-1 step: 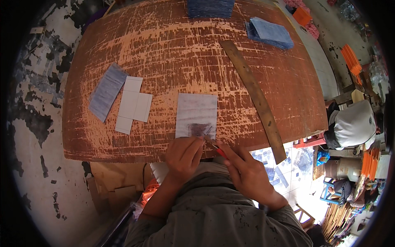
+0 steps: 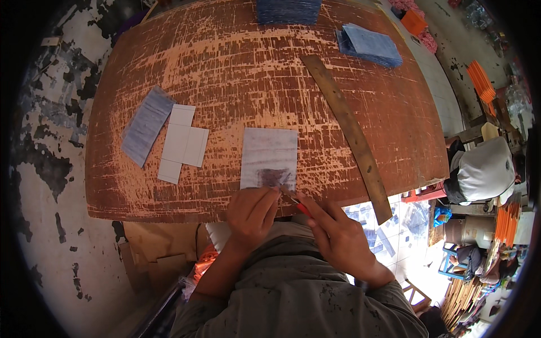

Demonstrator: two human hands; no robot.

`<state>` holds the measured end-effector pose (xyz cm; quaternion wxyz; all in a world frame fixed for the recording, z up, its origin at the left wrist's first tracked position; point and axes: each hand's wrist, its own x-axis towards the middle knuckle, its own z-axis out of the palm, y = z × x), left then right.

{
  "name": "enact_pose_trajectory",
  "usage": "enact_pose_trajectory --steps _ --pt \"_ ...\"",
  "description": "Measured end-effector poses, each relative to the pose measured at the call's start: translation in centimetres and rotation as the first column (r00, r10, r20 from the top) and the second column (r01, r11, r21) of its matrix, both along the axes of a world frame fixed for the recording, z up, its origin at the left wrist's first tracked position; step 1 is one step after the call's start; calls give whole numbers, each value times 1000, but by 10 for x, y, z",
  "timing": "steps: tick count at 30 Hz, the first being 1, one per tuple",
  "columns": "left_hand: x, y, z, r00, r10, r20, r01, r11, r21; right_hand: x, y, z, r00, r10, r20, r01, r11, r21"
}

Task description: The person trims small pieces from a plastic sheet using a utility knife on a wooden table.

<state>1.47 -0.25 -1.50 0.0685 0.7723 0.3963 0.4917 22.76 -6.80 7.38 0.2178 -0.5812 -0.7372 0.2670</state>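
Note:
A pale grey-blue rectangular sheet (image 2: 269, 147) lies at the table's near edge, with a dark patch on its lower part. My left hand (image 2: 252, 217) is closed over the sheet's near end, its fingertips pinched together; what they hold is hidden. From the right, my right hand (image 2: 340, 235) grips a slim red-handled tool (image 2: 303, 209). The tool's metal end points at my left fingertips, close to the dark patch. Its exact kind is too small to tell.
The scratched brown table (image 2: 225, 73) carries a long worn ruler-like strip (image 2: 346, 124) on the right. At left lie a bluish sheet (image 2: 147, 127) and a white cut-out template (image 2: 183, 143). Blue stacks (image 2: 288, 11) (image 2: 372, 46) stand at the far side. A person (image 2: 486, 172) sits at right.

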Motion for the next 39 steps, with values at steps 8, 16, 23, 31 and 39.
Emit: enact_pose_trajectory --steps 8,16,23,31,39 --pt "0 1 1 999 -34 -6 34 999 9 2 3 13 998 3 68 -2 1000 -21" --pt "-1 0 2 999 -42 -17 42 999 16 2 10 21 992 28 120 -27 1000 -6" --pt "-3 0 -1 999 -43 -27 43 999 12 0 13 23 985 38 165 -38 999 -4" --pt "-1 0 0 999 -36 -5 36 999 5 -2 15 19 985 33 170 -37 999 22" --pt "0 1 1 1000 -29 10 29 1000 9 -3 18 17 986 29 162 -32 999 17"
